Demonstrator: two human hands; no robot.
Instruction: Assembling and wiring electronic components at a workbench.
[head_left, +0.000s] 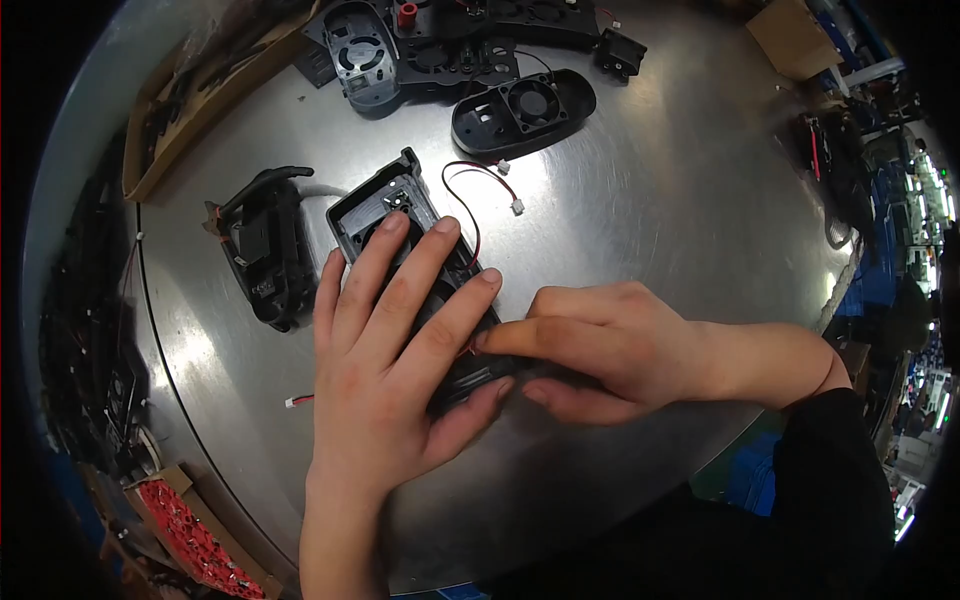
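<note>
Your left hand (pixel 385 350) is lying wide, its fingers splaying across a black plastic housing (pixel 425 205) and its thumb resting along the near edge. Your right hand (pixel 620 345) is reaching in from the right, index fingertip touching the housing's right side beside a thin red wire; the thumb is staying apart below, and you cannot tell from here whether anything is sitting under that fingertip. The housing is lying tilted on the metal tabletop (pixel 640 220), mostly hidden beneath your left hand.

A red-and-black lead (pixel 447 185) is curving out beside your left fingers and ending in a white connector (pixel 517 207). To the left, a second black assembly (pixel 265 250) is lying near the housing, and a small white plug (pixel 292 402) is showing beside your left wrist.

Farther out, an oval black shell (pixel 575 95) is holding a square cooling fan (pixel 533 103), with a grey casing (pixel 365 60) lying to its left. A cardboard tray (pixel 150 150) is holding dark parts at upper left, and a cardboard box (pixel 178 478) is holding red pieces at lower left.
</note>
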